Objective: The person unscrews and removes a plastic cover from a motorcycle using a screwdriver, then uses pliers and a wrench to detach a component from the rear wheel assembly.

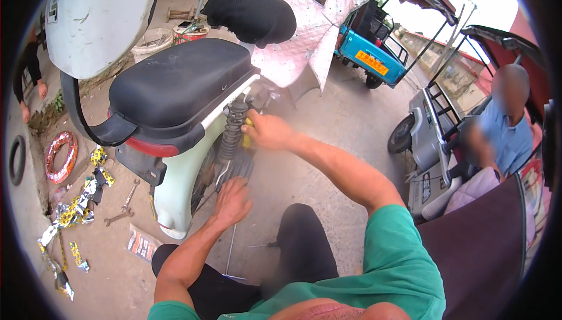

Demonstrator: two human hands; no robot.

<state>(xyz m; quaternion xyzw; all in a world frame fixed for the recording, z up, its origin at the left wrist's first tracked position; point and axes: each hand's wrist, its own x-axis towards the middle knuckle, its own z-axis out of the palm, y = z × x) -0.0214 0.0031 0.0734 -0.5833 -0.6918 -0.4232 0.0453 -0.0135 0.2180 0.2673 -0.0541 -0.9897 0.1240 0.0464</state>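
Observation:
A pale green scooter (175, 179) with a black seat (181, 80) stands in front of me, rear end toward the camera. My right hand (266, 129) is closed around a yellow-handled tool (247, 135) beside the black coil spring of the rear shock (233, 127). My left hand (231, 200) presses on the dark rear wheel area (234, 170) below the shock, fingers spread against it. A thin metal rod (230, 250) lies on the ground under my left hand.
Wrenches (124, 206), torn wrappers (76, 209) and a red ring-shaped package (60, 156) lie on the concrete at left. Buckets (153, 42) stand behind the scooter. A blue three-wheeler (369, 45) is parked behind; a seated person in blue (506, 132) is at right.

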